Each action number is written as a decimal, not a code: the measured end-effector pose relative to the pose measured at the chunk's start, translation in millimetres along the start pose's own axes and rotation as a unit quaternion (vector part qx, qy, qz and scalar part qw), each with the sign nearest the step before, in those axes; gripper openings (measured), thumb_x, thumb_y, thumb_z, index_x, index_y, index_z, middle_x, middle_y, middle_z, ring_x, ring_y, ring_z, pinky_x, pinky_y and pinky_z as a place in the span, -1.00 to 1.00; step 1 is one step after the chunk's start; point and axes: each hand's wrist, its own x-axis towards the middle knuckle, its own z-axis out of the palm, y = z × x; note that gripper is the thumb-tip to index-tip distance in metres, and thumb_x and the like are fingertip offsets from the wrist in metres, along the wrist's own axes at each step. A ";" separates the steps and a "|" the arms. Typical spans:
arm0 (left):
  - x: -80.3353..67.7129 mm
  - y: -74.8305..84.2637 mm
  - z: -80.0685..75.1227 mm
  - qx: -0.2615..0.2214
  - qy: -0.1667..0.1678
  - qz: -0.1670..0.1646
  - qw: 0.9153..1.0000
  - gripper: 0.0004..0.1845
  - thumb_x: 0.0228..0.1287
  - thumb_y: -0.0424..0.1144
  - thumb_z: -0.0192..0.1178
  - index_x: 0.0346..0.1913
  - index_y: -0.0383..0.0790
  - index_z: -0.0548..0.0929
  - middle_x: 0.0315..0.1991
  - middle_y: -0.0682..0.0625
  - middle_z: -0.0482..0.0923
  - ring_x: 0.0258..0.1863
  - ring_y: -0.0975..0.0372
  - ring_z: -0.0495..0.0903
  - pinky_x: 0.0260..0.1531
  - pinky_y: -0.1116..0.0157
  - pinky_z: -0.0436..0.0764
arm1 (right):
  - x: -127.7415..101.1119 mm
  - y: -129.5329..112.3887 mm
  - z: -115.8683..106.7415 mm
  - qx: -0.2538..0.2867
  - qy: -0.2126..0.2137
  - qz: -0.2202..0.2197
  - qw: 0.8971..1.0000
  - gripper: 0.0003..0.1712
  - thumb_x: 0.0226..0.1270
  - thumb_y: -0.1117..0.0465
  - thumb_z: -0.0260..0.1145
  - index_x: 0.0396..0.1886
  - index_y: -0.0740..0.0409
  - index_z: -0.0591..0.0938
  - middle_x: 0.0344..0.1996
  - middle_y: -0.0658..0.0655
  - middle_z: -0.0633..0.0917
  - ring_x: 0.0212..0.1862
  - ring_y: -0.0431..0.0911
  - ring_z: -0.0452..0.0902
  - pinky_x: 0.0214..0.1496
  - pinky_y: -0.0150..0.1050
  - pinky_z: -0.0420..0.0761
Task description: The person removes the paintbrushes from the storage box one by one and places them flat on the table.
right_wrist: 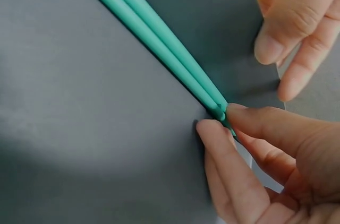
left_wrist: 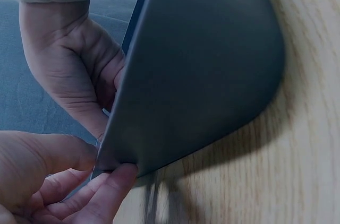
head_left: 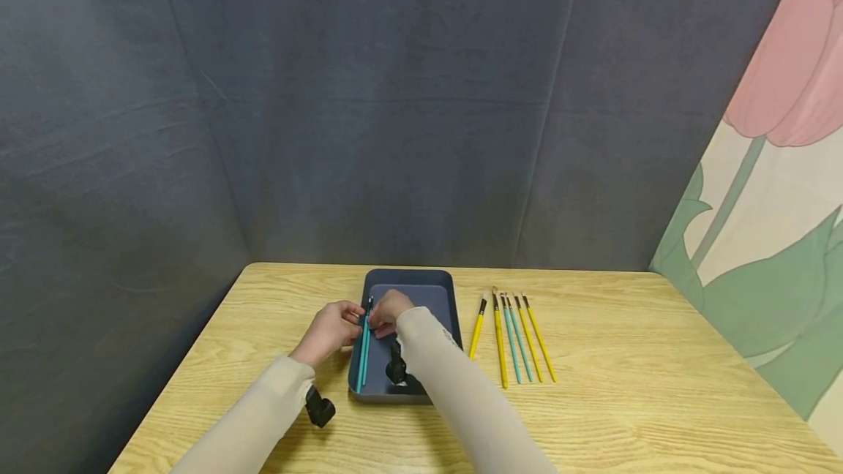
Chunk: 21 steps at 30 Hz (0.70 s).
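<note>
A dark blue-grey tray (head_left: 454, 313) lies on the wooden table (head_left: 626, 401). Two teal brushes (head_left: 363, 350) lie side by side along its left wall. My right hand (head_left: 390, 311) pinches their far ends between thumb and forefinger; the right wrist view shows the teal handles (right_wrist: 159, 38) meeting that pinch (right_wrist: 219, 118). My left hand (head_left: 329, 329) is at the tray's left rim. In the left wrist view its thumb and a fingertip (left_wrist: 109, 161) hold the edge of the tray (left_wrist: 202, 65), with the right hand (left_wrist: 69, 70) just beyond.
Several yellow and teal brushes (head_left: 516, 342) lie in a row on the table right of the tray. A dark curtain (head_left: 395, 93) hangs behind the table, and a flower-patterned panel (head_left: 777, 167) stands on the right. The table's left edge is near my left arm.
</note>
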 end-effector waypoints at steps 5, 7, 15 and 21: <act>-0.3 0.8 -0.6 -0.003 -0.001 0.001 1.000 -0.65 0.15 -0.56 0.17 0.05 -0.42 0.57 -0.13 -0.26 0.55 -0.33 0.16 0.60 -0.32 0.20 0.71 | 2.2 0.2 1.9 -0.017 -0.003 -0.013 1.000 -0.79 0.04 0.60 0.34 -0.63 0.29 0.59 -0.62 0.14 0.60 -0.64 -0.10 0.55 -0.49 -0.28 0.69; -0.2 1.0 -0.7 -0.004 -0.002 0.001 1.000 -0.65 0.16 -0.55 0.17 0.05 -0.41 0.57 -0.13 -0.25 0.55 -0.33 0.15 0.60 -0.31 0.20 0.71 | 2.4 -0.5 2.3 -0.031 0.001 -0.019 0.999 -0.77 0.00 0.62 0.33 -0.65 0.29 0.59 -0.64 0.14 0.60 -0.68 -0.12 0.54 -0.53 -0.30 0.67; 1.0 -0.3 -1.5 -0.004 -0.001 0.004 1.000 -0.66 0.16 -0.55 0.17 0.04 -0.39 0.58 -0.14 -0.23 0.55 -0.33 0.15 0.60 -0.33 0.21 0.70 | 7.6 -3.3 4.7 -0.088 0.024 -0.013 0.996 -0.81 -0.10 0.59 0.36 -0.69 0.29 0.63 -0.65 0.20 0.69 -0.74 -0.13 0.55 -0.62 -0.36 0.63; 0.8 -1.1 -2.4 -0.004 0.000 0.005 1.000 -0.66 0.15 -0.56 0.17 0.02 -0.40 0.58 -0.16 -0.23 0.54 -0.33 0.14 0.60 -0.33 0.20 0.71 | 7.0 -4.0 7.4 -0.132 0.028 -0.006 0.991 -0.83 -0.11 0.55 0.41 -0.71 0.30 0.62 -0.83 0.13 0.60 -0.80 -0.18 0.48 -0.68 -0.41 0.57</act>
